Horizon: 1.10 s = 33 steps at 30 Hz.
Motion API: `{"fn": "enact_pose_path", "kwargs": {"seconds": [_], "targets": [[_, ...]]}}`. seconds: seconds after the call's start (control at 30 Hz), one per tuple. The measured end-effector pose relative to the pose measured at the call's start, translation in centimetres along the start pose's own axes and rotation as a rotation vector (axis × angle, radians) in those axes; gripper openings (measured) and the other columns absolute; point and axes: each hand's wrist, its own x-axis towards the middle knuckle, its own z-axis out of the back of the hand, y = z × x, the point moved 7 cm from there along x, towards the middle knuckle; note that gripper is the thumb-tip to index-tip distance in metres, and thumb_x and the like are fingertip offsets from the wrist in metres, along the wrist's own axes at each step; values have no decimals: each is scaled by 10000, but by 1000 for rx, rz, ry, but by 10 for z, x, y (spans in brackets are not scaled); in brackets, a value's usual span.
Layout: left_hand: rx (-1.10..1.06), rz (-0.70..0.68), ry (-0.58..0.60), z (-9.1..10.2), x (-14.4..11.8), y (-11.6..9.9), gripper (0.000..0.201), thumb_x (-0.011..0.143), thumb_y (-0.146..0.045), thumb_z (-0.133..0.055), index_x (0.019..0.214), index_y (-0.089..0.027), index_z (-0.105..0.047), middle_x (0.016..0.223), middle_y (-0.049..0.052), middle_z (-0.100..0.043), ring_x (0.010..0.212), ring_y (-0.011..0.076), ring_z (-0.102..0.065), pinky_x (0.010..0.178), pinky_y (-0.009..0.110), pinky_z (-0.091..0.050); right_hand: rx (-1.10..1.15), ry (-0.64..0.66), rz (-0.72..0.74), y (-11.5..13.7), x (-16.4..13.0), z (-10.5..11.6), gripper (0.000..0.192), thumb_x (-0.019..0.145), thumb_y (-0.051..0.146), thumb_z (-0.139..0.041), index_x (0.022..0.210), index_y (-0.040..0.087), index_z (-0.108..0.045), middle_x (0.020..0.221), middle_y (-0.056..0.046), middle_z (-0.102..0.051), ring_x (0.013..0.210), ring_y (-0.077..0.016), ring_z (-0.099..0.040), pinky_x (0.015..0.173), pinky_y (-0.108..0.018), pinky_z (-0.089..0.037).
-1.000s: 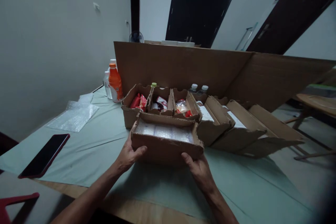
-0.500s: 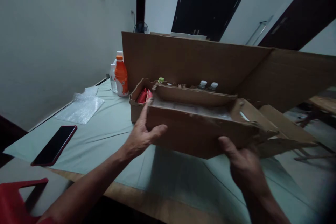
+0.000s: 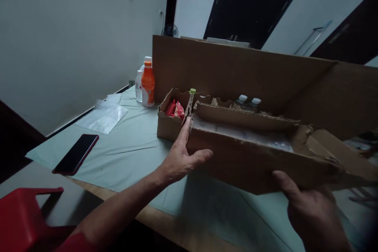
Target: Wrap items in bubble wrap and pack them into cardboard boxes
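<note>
Holding the cardboard tray (image 3: pixel 251 153) off the tabletop (image 3: pixel 130 153), your left hand (image 3: pixel 181 159) clamps its near end while your right hand (image 3: pixel 313 212) grips from underneath, keeping it level so its contents stay put.

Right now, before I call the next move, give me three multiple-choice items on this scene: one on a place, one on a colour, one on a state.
1. Where does the phone lie?
A. on the green cloth, left of the boxes
B. inside the cardboard tray
C. on the red chair

2. What colour is the tallest bottle by the wall?
A. blue
B. orange
C. black

3. How is the cardboard tray placed?
A. flat on the cloth
B. leaning on the wall
C. lifted, held by both hands

Answers:
1. A: it lies flat on the cloth, apart from the boxes.
2. B: orange body and cap.
3. C: the left hand grips its left end and the right hand supports it from below, with cloth visible underneath.
</note>
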Motion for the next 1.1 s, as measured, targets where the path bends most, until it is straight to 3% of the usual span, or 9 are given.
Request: {"fn": "enact_pose_path", "kwargs": {"seconds": [0.1, 0.2, 0.4, 0.47, 0.57, 0.73, 0.83, 0.93, 1.1], "targets": [[2, 69, -81, 16, -23, 12, 957, 809, -452, -754, 1576, -188, -245, 1501, 167, -499, 1359, 336, -507, 1166, 496, -381, 72, 53, -102, -9, -8, -23, 753, 639, 835, -619, 1012, 193, -748, 883, -155, -748, 975, -388, -692, 888, -525, -546], [86, 163, -259, 60, -56, 17, 972, 799, -475, -749, 1568, -152, -251, 1477, 187, -522, 1317, 347, -546, 1134, 489, -421, 240, 212, -110, 4, -16, -80, 780, 623, 808, -664, 1057, 162, -729, 906, -158, -757, 917, -359, -708, 816, -473, -570], [287, 225, -678, 153, -114, -4, 961, 735, -537, -759, 1516, -145, -360, 1344, 146, -635, 1209, 316, -633, 1073, 446, -493, 759, 612, 67, 82, -29, -211, 759, 744, 607, -732, 1339, 168, -559, 1210, -134, -703, 1081, -281, -672, 921, -401, -544], [361, 224, -803, 177, -128, -13, 921, 732, -550, -757, 1499, -187, -399, 1327, 116, -647, 1200, 299, -637, 1068, 427, -500, 809, 691, 153, 108, -30, -249, 774, 774, 574, -715, 1401, 176, -498, 1273, -125, -670, 1139, -270, -644, 963, -396, -520], [420, 223, -895, 201, -143, -16, 866, 772, -551, -730, 1508, -245, -392, 1350, 89, -631, 1219, 292, -624, 1095, 446, -479, 761, 764, 272, 139, -29, -297, 746, 805, 552, -676, 1416, 172, -479, 1286, -111, -661, 1155, -259, -634, 975, -384, -512], [487, 183, -1000, 207, -159, 4, 938, 831, -464, -714, 1593, -267, -204, 1543, 100, -463, 1403, 302, -469, 1214, 482, -314, 592, 720, 320, 164, -22, -337, 798, 878, 525, -597, 1524, 125, -353, 1492, -172, -500, 1370, -297, -479, 1147, -444, -369], [469, 100, -1018, 197, -155, 22, 932, 877, -396, -683, 1605, -317, -107, 1656, 57, -278, 1504, 264, -316, 1245, 434, -244, 491, 647, 301, 160, -28, -349, 718, 970, 464, -445, 1559, 92, -268, 1570, -201, -383, 1465, -293, -349, 1209, -473, -269], [447, 35, -1039, 194, -139, 37, 900, 903, -367, -655, 1604, -322, -93, 1683, 40, -197, 1528, 245, -257, 1245, 398, -239, 414, 623, 291, 142, -51, -361, 667, 978, 365, -415, 1545, 44, -271, 1597, -232, -310, 1500, -304, -269, 1221, -500, -247], [539, 11, -1040, 195, -90, 61, 858, 954, -369, -557, 1606, -272, -6, 1686, 80, -171, 1534, 231, -238, 1243, 388, -246, 294, 674, 355, 113, -98, -374, 587, 847, 152, -529, 1429, 94, -485, 1515, -202, -456, 1398, -307, -426, 1164, -502, -353]]}}
